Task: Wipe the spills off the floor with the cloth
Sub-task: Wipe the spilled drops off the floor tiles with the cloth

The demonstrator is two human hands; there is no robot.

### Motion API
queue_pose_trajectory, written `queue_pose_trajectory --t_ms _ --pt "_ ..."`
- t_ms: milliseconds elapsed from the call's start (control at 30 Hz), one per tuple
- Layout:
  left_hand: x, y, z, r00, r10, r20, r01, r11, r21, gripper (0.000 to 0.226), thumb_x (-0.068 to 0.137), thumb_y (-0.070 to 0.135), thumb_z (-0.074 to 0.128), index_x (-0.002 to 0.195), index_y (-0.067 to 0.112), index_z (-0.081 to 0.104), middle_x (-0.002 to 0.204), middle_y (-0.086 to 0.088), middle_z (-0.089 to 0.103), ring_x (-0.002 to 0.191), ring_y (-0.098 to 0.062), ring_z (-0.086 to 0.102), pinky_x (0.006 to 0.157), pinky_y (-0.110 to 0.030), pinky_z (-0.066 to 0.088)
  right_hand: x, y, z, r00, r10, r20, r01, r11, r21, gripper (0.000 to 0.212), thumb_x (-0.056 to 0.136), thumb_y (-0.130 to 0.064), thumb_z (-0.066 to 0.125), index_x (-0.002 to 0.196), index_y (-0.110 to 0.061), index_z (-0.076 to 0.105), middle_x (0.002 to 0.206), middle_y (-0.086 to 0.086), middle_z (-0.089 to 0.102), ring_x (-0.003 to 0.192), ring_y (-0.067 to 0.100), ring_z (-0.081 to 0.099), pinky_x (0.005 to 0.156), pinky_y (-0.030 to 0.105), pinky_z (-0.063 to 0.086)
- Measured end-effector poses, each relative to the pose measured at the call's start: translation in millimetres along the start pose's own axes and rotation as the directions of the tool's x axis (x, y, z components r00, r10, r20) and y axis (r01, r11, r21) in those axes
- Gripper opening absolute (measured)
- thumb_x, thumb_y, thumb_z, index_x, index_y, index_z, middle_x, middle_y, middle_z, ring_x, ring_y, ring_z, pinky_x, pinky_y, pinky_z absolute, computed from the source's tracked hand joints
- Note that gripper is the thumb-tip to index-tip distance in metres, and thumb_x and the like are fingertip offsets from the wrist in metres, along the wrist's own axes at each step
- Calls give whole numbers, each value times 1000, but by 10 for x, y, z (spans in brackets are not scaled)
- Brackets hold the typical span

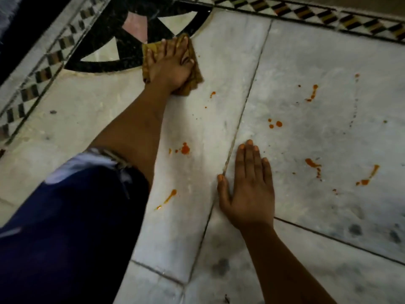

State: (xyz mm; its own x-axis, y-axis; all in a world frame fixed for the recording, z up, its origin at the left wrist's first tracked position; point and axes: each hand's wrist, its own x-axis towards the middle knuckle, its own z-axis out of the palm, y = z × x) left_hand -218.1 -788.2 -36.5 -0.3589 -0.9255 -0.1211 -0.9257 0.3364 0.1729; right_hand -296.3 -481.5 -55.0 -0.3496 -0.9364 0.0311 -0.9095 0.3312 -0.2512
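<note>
Pale grey marble slab floor (306,62), orange-red spills (185,149) scattered across it. Far left, the left hand (169,66), its grip spread flat, presses the crumpled mustard-yellow cloth (195,73) lying beneath the palm. Near right, the right hand (249,189) rests flat, fingers together, holding nothing.
</note>
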Motion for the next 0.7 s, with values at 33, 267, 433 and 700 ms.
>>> queue_pose_trajectory --t_ms 33,267,433,700 --pt "75 93 3 1000 21 -1 -21 1000 11 57 99 44 24 150 32 2 159 1 1 146 -22 -3 115 -50 -6 2 0 4 1000 0 1 0 1000 -1 73 88 -46 31 146 -3 27 154 15 23 143 26 20 115 40 14" --pt "-548 -124 55 900 433 36 -435 898 61 62 90 52 18 149 34 10 158 2 14 146 -19 5 115 -43 -3 3 -6 -18 1000 8 17 -8 1000 -1 72 88 -46 32 145 -3 29 153 15 25 142 26 23 114 41 17" --pt "-39 -10 -16 991 135 1 -134 989 67 54 98 43 26 149 37 10 158 2 12 146 -20 4 115 -48 -5 -6 6 -4 1000 3 13 -3 1000 -5 72 88 -47 31 146 -3 28 153 15 24 143 26 21 114 41 16" --pt "-536 453 114 942 328 73 -331 943 28 61 95 55 15 150 32 1 159 1 5 146 -18 -3 115 -45 -11 3 -9 -1 1000 8 -4 -8 1000 -4 73 87 -46 32 145 -2 29 152 16 26 141 27 25 113 40 16"
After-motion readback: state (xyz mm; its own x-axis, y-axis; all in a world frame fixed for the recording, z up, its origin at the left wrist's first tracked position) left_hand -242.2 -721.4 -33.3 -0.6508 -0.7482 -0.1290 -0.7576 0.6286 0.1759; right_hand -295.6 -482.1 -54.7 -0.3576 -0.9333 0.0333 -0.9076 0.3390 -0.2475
